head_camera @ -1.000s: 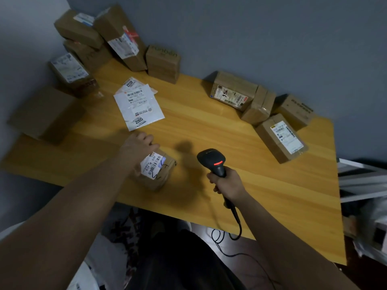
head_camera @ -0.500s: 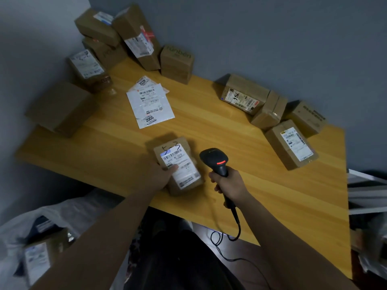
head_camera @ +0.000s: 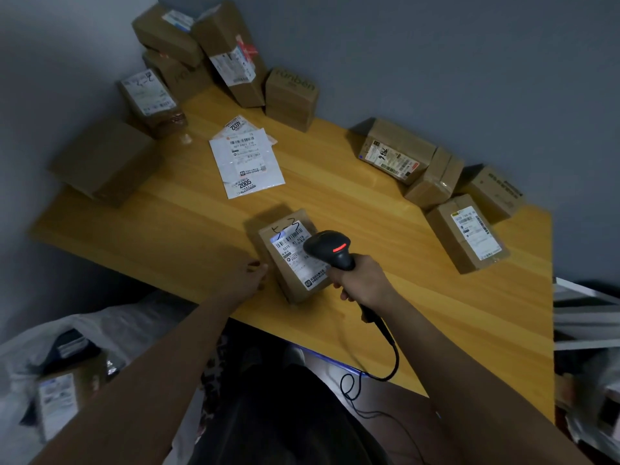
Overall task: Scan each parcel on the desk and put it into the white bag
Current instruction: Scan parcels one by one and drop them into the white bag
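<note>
Boxes (head_camera: 466, 234) crowd the worktop's (head_camera: 167, 236) far edge; the right hand (head_camera: 360, 280) grips a scanner (head_camera: 330, 248) hiding part of the near-edge parcel's (head_camera: 292, 260) label. Left hand's (head_camera: 253, 275) fingers touch the parcel's side, loosely curled.

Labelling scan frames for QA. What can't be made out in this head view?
- Parcel label: the scanner head covers part of it; the print is too small to read.
- White bag contents: cut by the left edge, dark and blurred; one labelled box shows.
- Left hand: its fingertips are hidden against the parcel's side, so the grip is unclear.
- Right hand: trigger finger hidden behind the scanner handle.
</note>
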A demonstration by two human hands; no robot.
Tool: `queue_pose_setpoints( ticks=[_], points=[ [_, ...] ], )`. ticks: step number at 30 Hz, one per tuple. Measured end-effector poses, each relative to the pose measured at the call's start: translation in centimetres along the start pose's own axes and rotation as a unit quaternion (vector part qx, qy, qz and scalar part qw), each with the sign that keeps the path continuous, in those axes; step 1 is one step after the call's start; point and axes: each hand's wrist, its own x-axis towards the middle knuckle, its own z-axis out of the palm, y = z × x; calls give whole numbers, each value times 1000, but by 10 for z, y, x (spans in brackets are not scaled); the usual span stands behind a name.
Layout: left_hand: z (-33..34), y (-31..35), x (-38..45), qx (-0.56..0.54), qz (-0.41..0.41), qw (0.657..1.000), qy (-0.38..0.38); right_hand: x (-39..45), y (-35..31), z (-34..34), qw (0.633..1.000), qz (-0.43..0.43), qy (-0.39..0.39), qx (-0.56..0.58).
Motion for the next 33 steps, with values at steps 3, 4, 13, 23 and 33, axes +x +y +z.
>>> queue_pose_setpoints(
  ticks=[3, 4, 13, 23, 33],
  points=[
    [-4, 0, 2, 4, -5, 1000, 1, 1, -16, 5, 1000, 3, -28, -2],
    [-5, 1, 1, 2, -2, 1000, 1, 1, -20, 7, 999, 6, -34, -1],
    [-4, 3, 1, -28, 2, 1000, 12, 5, -24, 11, 999, 26, -44, -9],
    [-3, 6, 0, -12, 22, 1000, -3, 8, -17, 8, 999, 27, -19, 29],
    [30, 20, -12, 1, 61, 998, -28, 56, 4, 14, 994, 23, 105, -13]
  ],
)
